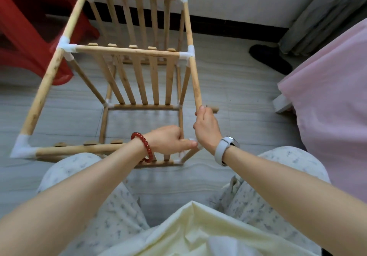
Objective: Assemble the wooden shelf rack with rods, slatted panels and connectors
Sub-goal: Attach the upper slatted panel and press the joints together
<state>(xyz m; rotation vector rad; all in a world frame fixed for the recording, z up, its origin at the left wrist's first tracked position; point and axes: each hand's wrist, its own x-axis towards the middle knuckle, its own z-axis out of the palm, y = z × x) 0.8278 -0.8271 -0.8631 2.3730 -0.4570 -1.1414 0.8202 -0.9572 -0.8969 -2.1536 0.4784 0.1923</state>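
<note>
Where the wooden rack [137,73] stands on the grey tiled floor [228,89], it serves as the landmark for everything else. To its left and behind it sits a red plastic stool [25,35], partly hidden by the rack's left rod. At the rack's near left corner a white connector [22,146] joins the long left rod [49,77] to the near front rod [79,149], which runs rightward under the person's arm. Two slatted panels [137,81] stand across the middle and far end of the rack, each hung between white corner connectors.

At the rack's near right corner, the left hand [170,139], with a red bead bracelet [144,146] on its wrist, curls its fingers round the end of the front rod, thumb stretched toward a small white connector [195,143] that it touches. Just to the right of it, the right hand [206,126], with a pale grey watch [226,148] on its wrist, grips the loose near end of the right top rod [193,69], fingers curled closed round it; a short wooden stub shows past the knuckles. That rod's end hangs apart from the corner connector below it.

Right of the rack, well apart, lie a dark slipper [270,58] and a pink bedsheet [333,97].
</note>
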